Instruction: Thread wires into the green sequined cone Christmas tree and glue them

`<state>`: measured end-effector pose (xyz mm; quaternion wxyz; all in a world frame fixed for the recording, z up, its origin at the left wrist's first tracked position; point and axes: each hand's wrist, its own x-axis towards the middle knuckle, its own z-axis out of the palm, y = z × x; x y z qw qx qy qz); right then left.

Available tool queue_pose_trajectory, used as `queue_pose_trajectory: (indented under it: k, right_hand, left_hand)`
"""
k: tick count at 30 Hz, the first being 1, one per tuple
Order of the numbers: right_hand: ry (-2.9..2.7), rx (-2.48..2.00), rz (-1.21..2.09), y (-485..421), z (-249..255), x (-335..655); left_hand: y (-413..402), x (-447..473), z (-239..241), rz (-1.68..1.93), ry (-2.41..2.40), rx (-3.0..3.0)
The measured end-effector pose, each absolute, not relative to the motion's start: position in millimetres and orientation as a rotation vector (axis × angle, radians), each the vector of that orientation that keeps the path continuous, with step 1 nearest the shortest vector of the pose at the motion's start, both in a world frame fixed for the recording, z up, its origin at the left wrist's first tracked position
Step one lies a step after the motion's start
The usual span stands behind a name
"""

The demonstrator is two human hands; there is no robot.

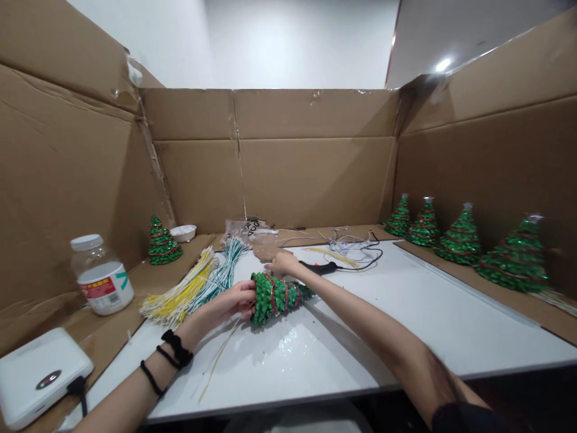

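Left hand (232, 300) grips the sequin tree (276, 296) at centre; right hand (283, 263) lies flat, fingers spread, above it. At left, a jar (101, 275) holds white contents.

A white tabletop (406, 337) sits boxed in by 3 tall cardboard walls (311, 174) — pale room wall (293, 42) and a ceiling light (443, 64) beyond.

Two bare forearms in view, no sleeves over either. Left wrist (174, 355) wore two black bands: thicker, ruffled scrunchie-like band (178, 347) nearer hand, thin plain elastic loop (151, 379) further up forearm. Left hand (229, 302) ungloved, no rings visible. Right hand (282, 262) ungloved too, wrist bare. Dark fabric edge (455, 418) showed at right upper arm, bottom of frame.
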<state>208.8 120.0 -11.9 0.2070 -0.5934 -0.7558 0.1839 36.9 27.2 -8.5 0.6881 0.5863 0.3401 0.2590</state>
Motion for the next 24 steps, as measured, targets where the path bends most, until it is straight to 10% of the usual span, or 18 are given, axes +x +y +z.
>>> queue_pose_trajectory:
  k: [24]
  right_hand:
    - [-2.066,-1.405,0.755,80,-13,257]
  left_hand:
    - [30,32,-6,0.561,0.815,1.384]
